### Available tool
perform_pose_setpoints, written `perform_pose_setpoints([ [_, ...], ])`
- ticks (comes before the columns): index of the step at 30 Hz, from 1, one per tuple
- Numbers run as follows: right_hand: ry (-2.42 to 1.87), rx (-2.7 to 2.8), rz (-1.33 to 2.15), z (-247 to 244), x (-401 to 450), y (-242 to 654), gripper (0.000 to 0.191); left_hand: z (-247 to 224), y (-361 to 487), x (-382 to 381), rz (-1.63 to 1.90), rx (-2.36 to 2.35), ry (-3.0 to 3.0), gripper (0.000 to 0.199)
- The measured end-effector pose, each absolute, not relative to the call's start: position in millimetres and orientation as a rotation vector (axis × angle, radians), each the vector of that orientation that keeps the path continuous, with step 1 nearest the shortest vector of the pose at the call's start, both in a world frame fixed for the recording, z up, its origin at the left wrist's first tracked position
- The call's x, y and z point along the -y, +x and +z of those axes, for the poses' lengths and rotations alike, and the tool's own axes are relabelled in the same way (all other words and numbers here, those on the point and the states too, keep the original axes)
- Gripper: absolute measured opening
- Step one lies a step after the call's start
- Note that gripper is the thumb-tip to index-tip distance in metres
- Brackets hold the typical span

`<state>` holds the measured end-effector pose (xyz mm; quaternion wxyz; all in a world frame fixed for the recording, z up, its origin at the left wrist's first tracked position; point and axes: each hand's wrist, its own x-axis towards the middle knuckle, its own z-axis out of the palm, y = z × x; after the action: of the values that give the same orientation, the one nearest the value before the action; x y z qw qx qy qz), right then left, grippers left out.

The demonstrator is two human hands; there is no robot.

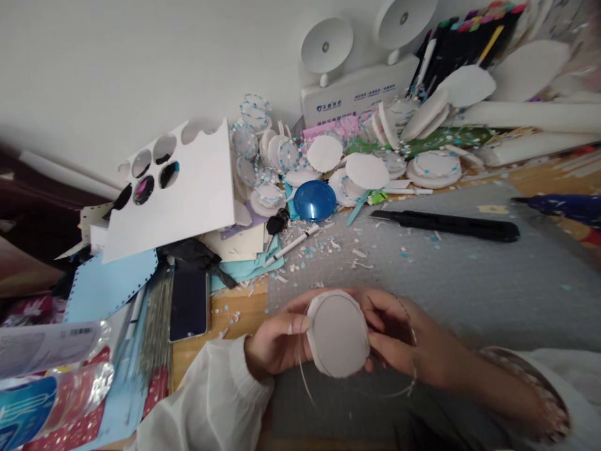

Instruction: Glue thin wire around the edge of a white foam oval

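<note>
Between my two hands is a white round disc [340, 335], apparently of layered board, with its flat face turned up toward me. My left hand [284, 335] grips its left edge, the thumb lying on the rim. At the right edge, the bent fingers and thumb of my right hand [399, 335] press on it. A thin pale cord [303, 369] hangs down by the left side of the disc. Another strand loops over my right hand and trails below it. Both hands are above the grey cutting mat [469, 275].
A black utility knife [451, 225] lies on the mat, with a blue tool [568, 207] at the far right. Behind are a blue round lid [314, 200], several white discs [366, 171] and a white board with holes [188, 188]. A phone [189, 304] and plastic bottle [51, 401] sit left.
</note>
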<state>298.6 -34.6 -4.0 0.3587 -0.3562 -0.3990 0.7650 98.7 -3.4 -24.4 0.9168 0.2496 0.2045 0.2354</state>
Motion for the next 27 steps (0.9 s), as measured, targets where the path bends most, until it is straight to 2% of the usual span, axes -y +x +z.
perform_pose_setpoints([
  [7, -0.803, 1.074, 2.082, -8, 35, 304, 0.022, -22, 100, 1, 0.406, -0.285, 0.376, 0.067],
  [16, -0.746, 1.106, 2.126, -6, 36, 301, 0.035, -18, 99, 0, 0.366, -0.275, 0.367, 0.062],
  [22, -0.807, 1.164, 2.127, -2, 35, 299, 0.044, -21, 95, -1, 0.326, -0.334, 0.453, 0.075],
  [27, -0.899, 1.142, 2.111, -7, 34, 302, 0.040, -22, 96, -1, 0.297, -0.337, 0.427, 0.079],
])
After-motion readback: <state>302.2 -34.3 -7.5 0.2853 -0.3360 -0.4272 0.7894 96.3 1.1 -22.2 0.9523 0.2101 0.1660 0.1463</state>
